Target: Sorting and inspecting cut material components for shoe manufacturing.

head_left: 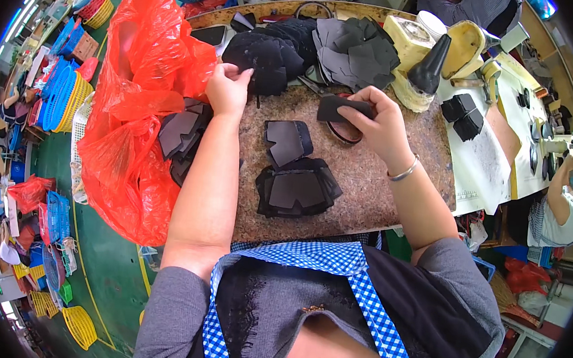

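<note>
Between the thumb and fingers of my right hand (375,115) is a flat black cut piece (331,108), held above the speckled work board (381,173). A dark ring-shaped thing (345,134) lies just under that hand. My left hand (228,90) has its fingers curled together at the edge of a pile of fuzzy black pieces (269,53); whatever is in them is hidden. Beside that pile spreads a heap of dark grey pieces (357,50). Nearer to me lie a small stack of notched pieces (286,143) and a larger stack (299,190).
A big red plastic bag (138,100) hangs at the board's left side, with more dark pieces (184,130) against it. A black cone-shaped nozzle (430,66) and a crusted yellowish container (407,37) stand back right. Another person's arm (560,177) is at far right.
</note>
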Motion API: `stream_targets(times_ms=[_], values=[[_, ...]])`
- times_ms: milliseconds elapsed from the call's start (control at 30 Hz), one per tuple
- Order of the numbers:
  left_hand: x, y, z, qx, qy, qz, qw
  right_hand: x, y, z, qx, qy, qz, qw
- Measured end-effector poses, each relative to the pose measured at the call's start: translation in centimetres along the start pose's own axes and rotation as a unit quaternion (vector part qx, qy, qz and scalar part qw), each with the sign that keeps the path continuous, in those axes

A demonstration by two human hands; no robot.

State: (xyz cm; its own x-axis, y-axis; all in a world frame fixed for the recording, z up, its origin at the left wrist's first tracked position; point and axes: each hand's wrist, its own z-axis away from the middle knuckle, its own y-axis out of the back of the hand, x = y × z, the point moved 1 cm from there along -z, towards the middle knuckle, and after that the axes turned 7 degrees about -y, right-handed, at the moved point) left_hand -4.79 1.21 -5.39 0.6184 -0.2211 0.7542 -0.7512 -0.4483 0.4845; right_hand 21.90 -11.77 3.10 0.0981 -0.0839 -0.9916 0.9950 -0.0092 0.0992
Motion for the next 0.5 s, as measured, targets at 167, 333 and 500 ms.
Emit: stream_targets(times_ms=[167,333,500], values=[[0.6,0.3,0.2,-0.054,-0.025,0.063,0.996,-0.7,-1.6,-2.4,-0.009,0.061,0.036,0.997],[3.4,1.5,2.3,-0.124,-0.069,-0.008,0.99,-0.8,-3.0,-4.0,-0.045,-0.003,-0.152,0.987],[4.8,2.8,3.5,-0.141,-0.179,0.084,0.97,-1.6,-5.5,-8.9,-0.107,-0.025,-0.169,0.979]])
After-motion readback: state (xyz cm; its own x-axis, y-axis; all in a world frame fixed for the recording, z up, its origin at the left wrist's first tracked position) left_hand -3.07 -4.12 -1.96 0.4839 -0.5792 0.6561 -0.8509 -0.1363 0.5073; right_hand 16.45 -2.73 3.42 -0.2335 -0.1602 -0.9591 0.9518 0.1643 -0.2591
